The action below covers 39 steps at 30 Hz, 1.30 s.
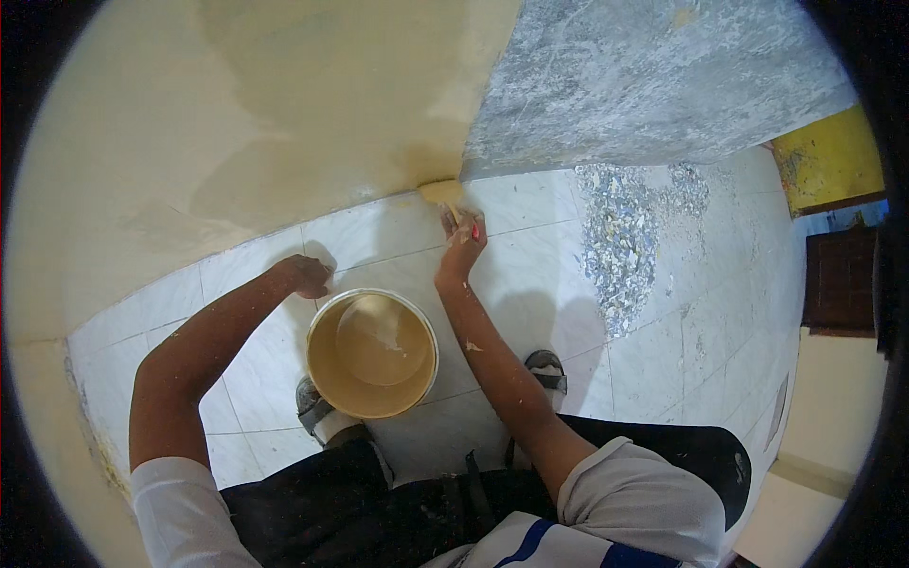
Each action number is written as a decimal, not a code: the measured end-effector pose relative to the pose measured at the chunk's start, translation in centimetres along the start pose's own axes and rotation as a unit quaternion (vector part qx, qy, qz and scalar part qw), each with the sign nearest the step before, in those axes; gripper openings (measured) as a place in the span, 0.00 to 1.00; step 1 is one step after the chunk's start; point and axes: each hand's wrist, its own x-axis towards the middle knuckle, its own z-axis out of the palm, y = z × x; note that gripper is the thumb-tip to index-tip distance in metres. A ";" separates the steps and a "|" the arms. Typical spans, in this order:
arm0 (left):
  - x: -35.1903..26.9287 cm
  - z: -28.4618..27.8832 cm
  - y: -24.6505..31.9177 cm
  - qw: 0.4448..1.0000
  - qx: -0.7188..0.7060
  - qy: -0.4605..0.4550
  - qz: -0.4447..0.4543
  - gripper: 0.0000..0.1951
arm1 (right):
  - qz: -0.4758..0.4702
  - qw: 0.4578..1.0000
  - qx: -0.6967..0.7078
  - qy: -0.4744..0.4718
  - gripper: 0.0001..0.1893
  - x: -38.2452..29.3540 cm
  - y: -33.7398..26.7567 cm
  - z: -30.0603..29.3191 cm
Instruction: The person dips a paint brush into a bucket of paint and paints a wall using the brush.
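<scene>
My right hand (465, 231) grips a paintbrush (442, 192), its head coated in tan-yellow paint. The brush head meets the foot of the yellow-painted wall (319, 128), close to the corner. A bit of red shows within my grip. To the left, my left hand (305, 275) hovers over the floor with its fingers curled in; no object shows in it. Just below that hand stands a round bucket (373, 353), holding tan-yellow paint with a lighter patch on its surface. The bucket is between my feet, apart from both hands.
Beyond the corner is a grey, patchy wall (639, 85). Flakes of debris (621, 248) lie heaped on the white tile floor (511, 255) to the right. A yellow panel (827, 160) and a dark brown door (840, 282) stand at the far right. My sandalled feet flank the bucket.
</scene>
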 end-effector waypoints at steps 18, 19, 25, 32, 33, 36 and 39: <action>0.9 1.3 -0.7 1.000 0.006 -0.010 -0.010 0.20 | -0.097 0.994 0.032 -0.043 0.09 -4.5 -2.7 0.3; 0.8 1.2 -0.4 1.000 0.006 -0.012 -0.008 0.20 | -0.069 0.997 -0.019 -0.012 0.08 -4.5 -2.0 -0.4; -0.1 0.7 0.0 0.999 -0.020 0.026 -0.013 0.19 | -0.085 0.995 -0.052 0.000 0.06 -3.2 -0.4 -1.6; 1.0 1.5 -1.0 1.000 -0.012 0.004 0.003 0.20 | -0.097 0.993 -0.064 0.026 0.06 -2.3 -0.2 -0.8; 1.0 1.4 -0.9 1.000 -0.009 0.003 0.002 0.21 | -0.093 0.993 -0.070 0.027 0.06 -2.1 -0.1 -0.9; 1.1 0.7 -0.7 1.000 -0.011 -0.007 0.011 0.20 | -0.087 0.992 -0.088 0.031 0.06 -1.4 0.7 -0.5; 1.1 0.9 -0.9 1.000 -0.019 -0.001 0.017 0.20 | -0.078 0.992 -0.101 0.028 0.06 -1.3 1.4 0.1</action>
